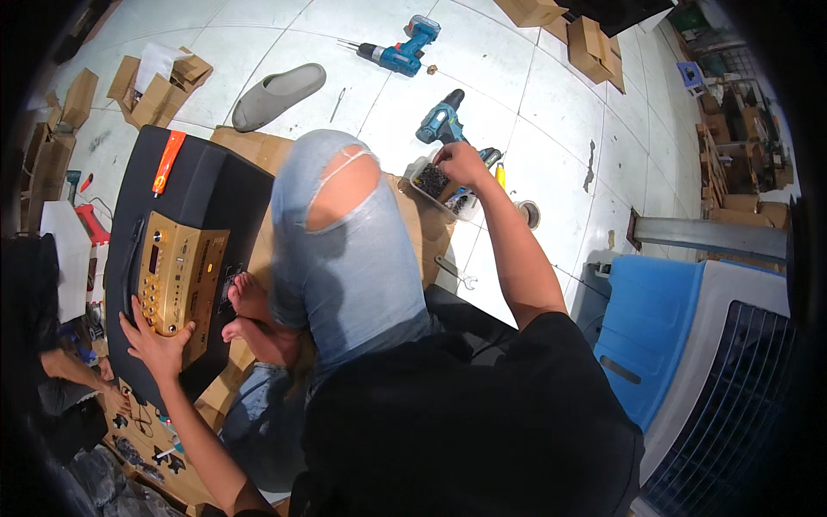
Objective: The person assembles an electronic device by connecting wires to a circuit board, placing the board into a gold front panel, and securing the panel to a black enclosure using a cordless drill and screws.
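My left hand [159,346] rests with spread fingers on the lower end of a gold control panel [183,280], which has knobs and sockets. The panel is set in a large black speaker cabinet [200,185] lying beside my legs. An orange-handled tool [169,162] lies on top of the cabinet. My right hand [463,164] reaches down to a clear plastic box [448,205], divided into compartments and holding dark screws [431,179]. Its fingers are bent together at the screws; what they pinch, if anything, is hidden.
Two cordless drills [401,57] lie ahead, the nearer drill [442,119] just behind the box. Around are a grey clog [280,95], a tape roll [529,214], a wrench [457,272] and a blue-and-white air cooler [646,327]. A co-worker's hand [114,398] is at the left.
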A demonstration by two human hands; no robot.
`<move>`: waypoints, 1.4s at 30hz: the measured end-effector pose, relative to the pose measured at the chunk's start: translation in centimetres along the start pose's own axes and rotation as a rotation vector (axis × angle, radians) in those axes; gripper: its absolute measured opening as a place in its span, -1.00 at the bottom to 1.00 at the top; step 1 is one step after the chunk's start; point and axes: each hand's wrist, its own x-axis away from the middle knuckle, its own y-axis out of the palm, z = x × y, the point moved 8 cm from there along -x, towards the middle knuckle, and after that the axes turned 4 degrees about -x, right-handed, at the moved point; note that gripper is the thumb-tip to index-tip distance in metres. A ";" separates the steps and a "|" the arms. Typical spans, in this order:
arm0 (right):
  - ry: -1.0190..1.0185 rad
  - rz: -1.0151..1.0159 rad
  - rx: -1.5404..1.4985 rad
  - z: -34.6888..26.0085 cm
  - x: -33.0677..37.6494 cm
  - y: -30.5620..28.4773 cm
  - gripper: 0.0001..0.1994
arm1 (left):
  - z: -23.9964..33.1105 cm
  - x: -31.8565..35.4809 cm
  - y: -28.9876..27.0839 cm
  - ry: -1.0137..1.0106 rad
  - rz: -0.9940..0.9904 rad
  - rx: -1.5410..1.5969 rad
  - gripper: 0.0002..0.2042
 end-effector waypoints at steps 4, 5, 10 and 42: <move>-0.033 0.034 -0.003 -0.7 2.1 -0.2 -0.79 | 0.0 0.0 0.1 -0.027 -0.025 -0.003 0.30; -0.022 0.035 0.002 -0.4 2.5 -0.1 -0.77 | 0.0 0.1 0.2 -0.039 -0.043 0.008 0.31; -0.072 0.264 0.177 -1.2 3.9 -0.7 -0.64 | -0.2 0.1 0.0 -0.062 -0.068 0.025 0.35; -1.166 0.008 -0.253 -44.0 6.3 8.0 -0.69 | 1.0 -1.1 -1.6 -0.196 -0.343 -0.087 0.45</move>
